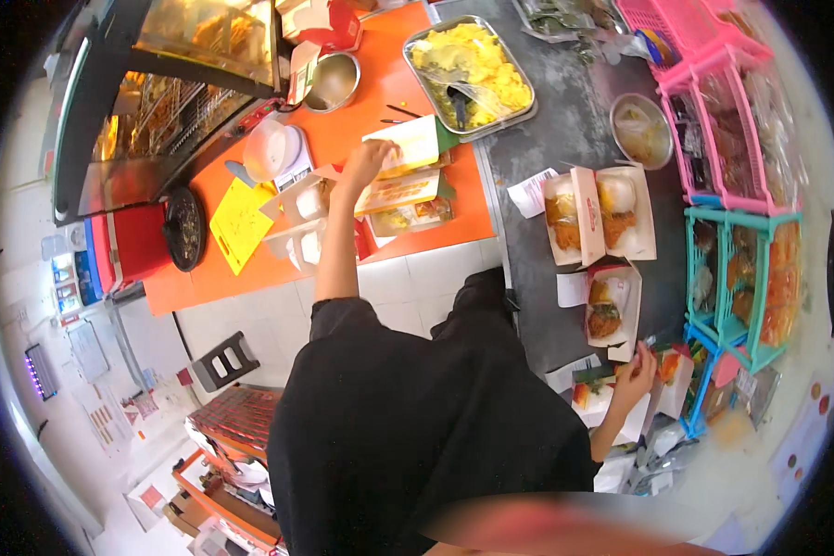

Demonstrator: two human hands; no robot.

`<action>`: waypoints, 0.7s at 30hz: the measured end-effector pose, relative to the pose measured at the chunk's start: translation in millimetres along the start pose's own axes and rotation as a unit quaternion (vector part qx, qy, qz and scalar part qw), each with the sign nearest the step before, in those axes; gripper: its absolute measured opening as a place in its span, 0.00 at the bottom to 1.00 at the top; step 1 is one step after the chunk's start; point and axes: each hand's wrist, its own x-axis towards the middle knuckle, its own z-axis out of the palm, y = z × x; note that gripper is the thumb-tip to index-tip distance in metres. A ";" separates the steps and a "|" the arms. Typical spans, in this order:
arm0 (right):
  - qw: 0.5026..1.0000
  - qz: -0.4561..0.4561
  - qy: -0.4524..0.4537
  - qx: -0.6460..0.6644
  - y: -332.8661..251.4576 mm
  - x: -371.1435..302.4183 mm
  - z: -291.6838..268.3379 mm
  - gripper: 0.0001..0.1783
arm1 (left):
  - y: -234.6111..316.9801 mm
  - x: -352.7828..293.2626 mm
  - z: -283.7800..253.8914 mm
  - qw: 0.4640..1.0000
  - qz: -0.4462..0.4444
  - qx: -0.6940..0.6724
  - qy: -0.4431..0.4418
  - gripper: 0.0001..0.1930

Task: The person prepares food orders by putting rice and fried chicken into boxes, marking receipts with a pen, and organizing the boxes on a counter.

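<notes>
Left hand [368,159]: stretches over the orange table [473,181] with bent fingers, at a pale carton lid [417,153]; cannot tell whether gripping or just touching.
Cartons [397,193] near left hand: stand open on the orange table, close to its near edge, with food inside.
Right hand [634,375]: hangs with bent fingers just beside the near end of a red-and-white carton [629,292]; cannot tell whether gripping.
Red-and-white carton: lies open on the grey counter [528,246], holding a browned fried piece [604,321].
Larger carton [586,208]: stands open just beyond, with fried food inside.
Metal tray [500,124]: holds yellow egg-like food [463,56].
</notes>
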 end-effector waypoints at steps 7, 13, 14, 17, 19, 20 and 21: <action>0.998 -0.026 0.017 -0.058 -10.4 -14.2 -8.4 0.14 | -66.3 135.9 -17.8 0.935 0.089 0.307 -0.154 0.13; 0.992 0.121 0.004 -0.046 1.3 -78.1 -1.9 0.13 | -86.3 191.5 60.7 0.887 0.147 0.253 -0.358 0.11; 0.991 0.126 0.014 -0.035 -4.0 -83.2 0.9 0.13 | -96.2 186.8 44.4 0.932 0.002 -0.137 -0.335 0.16; 0.990 0.136 0.019 0.044 -11.4 -89.9 9.7 0.14 | -120.5 163.4 -29.2 0.925 -0.156 -0.017 -0.347 0.17; 0.987 0.144 0.069 0.016 -11.8 -136.4 13.4 0.15 | -91.3 139.8 3.9 0.958 -0.036 0.167 -0.232 0.17; 0.980 0.184 0.073 0.025 -12.9 -158.8 15.8 0.15 | -74.1 127.2 14.1 0.958 0.006 0.227 -0.174 0.17; 0.973 0.217 0.079 0.034 -13.7 -179.9 18.1 0.15 | -55.2 110.7 25.3 0.958 0.036 0.255 -0.122 0.17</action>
